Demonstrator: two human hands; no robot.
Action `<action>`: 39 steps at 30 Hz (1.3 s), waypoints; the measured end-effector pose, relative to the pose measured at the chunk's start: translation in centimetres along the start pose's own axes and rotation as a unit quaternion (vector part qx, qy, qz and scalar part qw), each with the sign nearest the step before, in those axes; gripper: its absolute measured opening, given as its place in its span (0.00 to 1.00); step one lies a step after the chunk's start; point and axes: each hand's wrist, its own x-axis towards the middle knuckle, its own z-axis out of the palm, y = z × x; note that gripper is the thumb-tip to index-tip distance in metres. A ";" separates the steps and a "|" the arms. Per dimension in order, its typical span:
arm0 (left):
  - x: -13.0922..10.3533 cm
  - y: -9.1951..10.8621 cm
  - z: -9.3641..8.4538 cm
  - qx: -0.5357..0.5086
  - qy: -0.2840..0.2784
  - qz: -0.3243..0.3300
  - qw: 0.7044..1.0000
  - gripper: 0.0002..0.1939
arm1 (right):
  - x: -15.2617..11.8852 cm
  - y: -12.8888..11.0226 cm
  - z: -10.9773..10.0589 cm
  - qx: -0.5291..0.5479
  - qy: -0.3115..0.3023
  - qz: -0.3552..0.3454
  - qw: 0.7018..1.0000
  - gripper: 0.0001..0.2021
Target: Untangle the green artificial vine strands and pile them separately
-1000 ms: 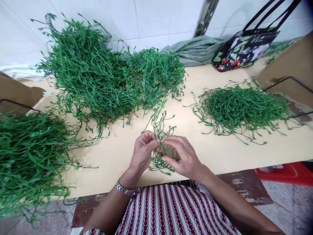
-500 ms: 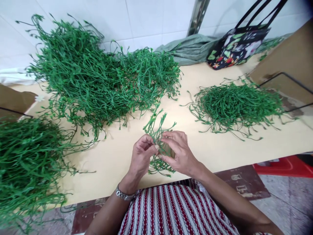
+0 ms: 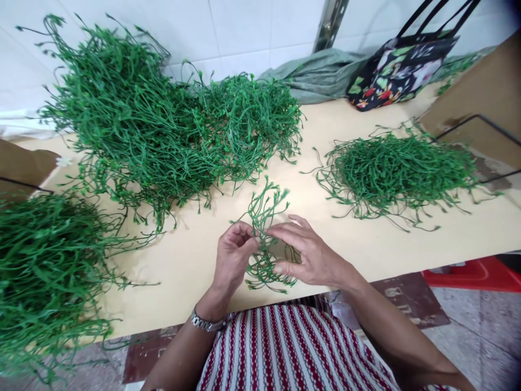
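Note:
My left hand (image 3: pixel 233 255) is closed in a pinch on the middle of a small bunch of thin green stems (image 3: pixel 265 209) with bud-like tips. The stems fan out above the pinch and curve down below it, near the table's front edge. To the right, my right hand (image 3: pixel 313 254) has its thumb and fingers spread apart. Its fingertips reach to the bunch's right side; whether they touch the stems I cannot tell.
Large heaps of similar stems lie at the back left (image 3: pixel 142 119) and front left (image 3: pixel 44 260), with a flatter pile (image 3: pixel 402 171) at right. A floral bag (image 3: pixel 401 73), green cloth (image 3: pixel 317 73) and brown cardboard (image 3: pixel 484 98) stand farther back. A red stool (image 3: pixel 476 274) shows below the table (image 3: pixel 183 260).
My right hand has opened and drawn back slightly to the right from the bunch. My left hand still pinches the stems, which are now more upright.

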 end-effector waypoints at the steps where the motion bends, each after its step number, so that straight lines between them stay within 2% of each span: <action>1: 0.0 0.0 0.0 0.025 -0.004 0.007 1.000 0.07 | 0.1 0.0 -0.1 0.011 0.012 0.009 1.000 0.18; 3: 0.0 0.1 -0.1 0.067 -0.025 0.018 0.997 0.06 | 0.3 0.1 0.0 0.013 0.050 0.017 0.999 0.09; 5: -0.1 0.0 -0.1 0.083 -0.052 0.020 0.995 0.06 | 0.6 0.2 0.3 -0.008 0.067 0.002 0.998 0.08; 10: -0.1 -0.6 -0.6 0.035 -0.087 0.007 0.996 0.05 | 0.7 0.7 0.8 -0.028 0.050 -0.031 0.998 0.10; 14: -0.1 -1.0 -0.6 -0.003 -0.081 0.012 0.997 0.06 | 0.4 1.5 1.4 -0.005 0.058 -0.021 0.998 0.13; 20: -0.6 -0.5 0.3 0.027 -0.044 0.019 0.998 0.06 | 0.0 1.8 2.2 0.028 0.067 -0.040 0.997 0.07; 25: -0.7 0.1 0.5 0.084 -0.075 -0.009 0.994 0.03 | -0.2 0.9 2.1 -0.031 0.098 -0.020 0.995 0.07; 33: -0.4 0.8 0.0 0.163 -0.161 -0.046 0.972 0.05 | -0.1 0.3 0.6 -0.099 0.078 -0.037 0.991 0.08; 39: -0.2 1.1 0.0 0.156 -0.159 -0.055 0.973 0.07 | -0.2 0.3 0.3 -0.115 0.035 -0.057 0.991 0.10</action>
